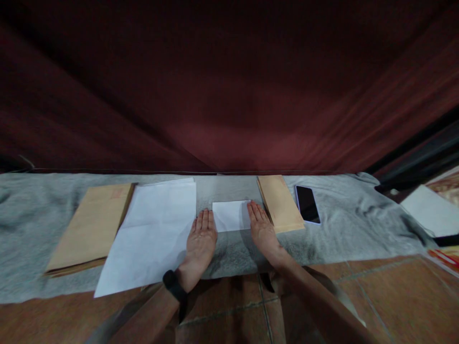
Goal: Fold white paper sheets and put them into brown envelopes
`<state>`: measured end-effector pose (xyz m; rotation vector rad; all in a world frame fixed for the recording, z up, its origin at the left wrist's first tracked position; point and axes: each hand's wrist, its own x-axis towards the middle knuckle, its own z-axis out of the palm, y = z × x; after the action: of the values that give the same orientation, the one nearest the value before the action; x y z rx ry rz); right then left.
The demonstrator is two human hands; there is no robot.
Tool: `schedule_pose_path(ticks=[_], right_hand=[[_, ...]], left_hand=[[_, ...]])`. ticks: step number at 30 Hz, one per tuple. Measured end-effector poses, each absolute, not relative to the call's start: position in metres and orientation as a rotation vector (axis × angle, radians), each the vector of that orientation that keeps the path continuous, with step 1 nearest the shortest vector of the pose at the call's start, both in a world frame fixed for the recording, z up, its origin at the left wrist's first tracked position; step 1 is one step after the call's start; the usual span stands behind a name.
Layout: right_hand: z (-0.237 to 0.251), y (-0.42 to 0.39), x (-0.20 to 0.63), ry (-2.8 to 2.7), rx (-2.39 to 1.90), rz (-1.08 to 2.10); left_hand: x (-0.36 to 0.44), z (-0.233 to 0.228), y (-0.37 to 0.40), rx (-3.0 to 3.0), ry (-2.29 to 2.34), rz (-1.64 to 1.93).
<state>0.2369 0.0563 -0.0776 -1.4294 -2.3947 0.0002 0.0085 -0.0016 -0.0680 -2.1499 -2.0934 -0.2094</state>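
While the left hand (201, 240) and right hand (264, 232) lie open, fingers straight and together, a small white paper (231, 216) sits between them.
Right fingertips overlap its edge; brown envelopes (281, 203), contents hidden, lie just beside, with larger brown envelopes (89, 224) beyond white sheets (150, 234) at left.

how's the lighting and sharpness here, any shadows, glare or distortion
Head view: dim, the red cloth near black at the top, the white sheets among the brightest areas; head view: soft shadow on the grey cloth near the right hand, no strong glare on the phone; head view: right edge soft and stretched, suggesting wide-angle distortion.
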Motion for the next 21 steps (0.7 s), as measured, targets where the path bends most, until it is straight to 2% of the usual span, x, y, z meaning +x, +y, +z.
schedule_pose_path(ticks=[6,11,21], right_hand=[[-0.057,0.049,0.223,-2.419,-1.306,0.136],[-0.054,0.033,0.209,-2.531,-1.123,0.291],[-0.072,0.012,0.227,-2.517,-1.199,0.094]], left_hand=[[0.017,-0.046,-0.002,-2.291,-1.923,-0.29],[0.035,-0.055,-0.008,-2.558,-1.759,-0.453],[0.032,-0.069,-0.028,-2.466,-1.749,-0.455]])
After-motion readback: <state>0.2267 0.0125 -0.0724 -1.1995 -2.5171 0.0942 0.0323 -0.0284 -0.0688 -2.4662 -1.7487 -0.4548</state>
